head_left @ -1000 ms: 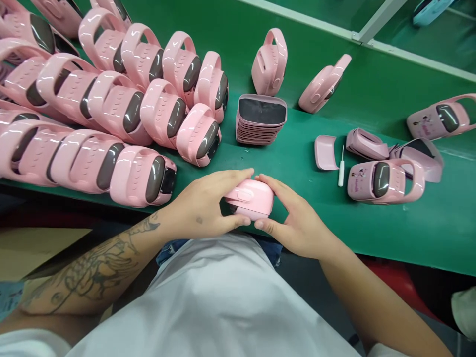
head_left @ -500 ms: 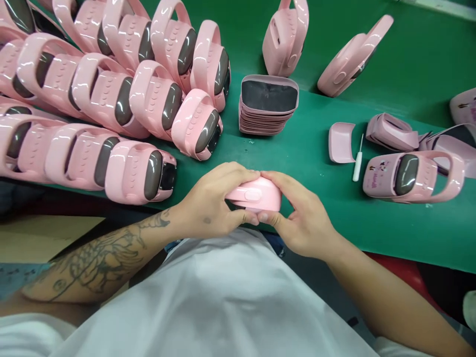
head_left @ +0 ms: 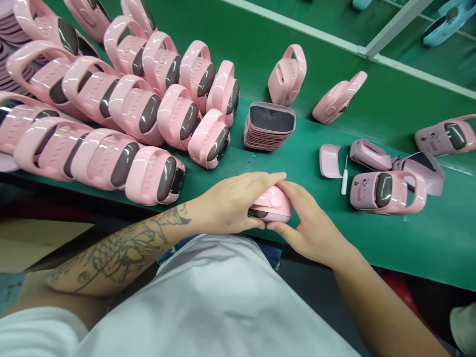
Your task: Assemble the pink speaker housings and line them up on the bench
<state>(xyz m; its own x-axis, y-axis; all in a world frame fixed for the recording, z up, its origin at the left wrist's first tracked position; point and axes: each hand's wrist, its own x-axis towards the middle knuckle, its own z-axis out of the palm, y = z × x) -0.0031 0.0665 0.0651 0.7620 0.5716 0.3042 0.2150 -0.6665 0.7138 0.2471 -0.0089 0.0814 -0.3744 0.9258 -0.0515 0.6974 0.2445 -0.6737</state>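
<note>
Both hands clasp one small pink plastic casing (head_left: 272,203) at the near edge of the green table (head_left: 409,238). My left hand (head_left: 232,201) covers its left side and top, fingers wrapped over it. My right hand (head_left: 305,220) grips its right side, thumb underneath. A dark window shows on the casing's lower left face; the rest is hidden by my fingers.
Several pink handled casings with dark windows (head_left: 111,119) lie in rows at the left. A stack of pink-framed dark panels (head_left: 269,126) stands ahead. At the right lie a pink cover (head_left: 329,159), a small white tool (head_left: 344,176), one printed casing (head_left: 386,191) and more parts.
Both hands have closed further over the casing and pressed it lower toward the table edge; the left fingers now reach across its top. The camera view has shifted slightly.
</note>
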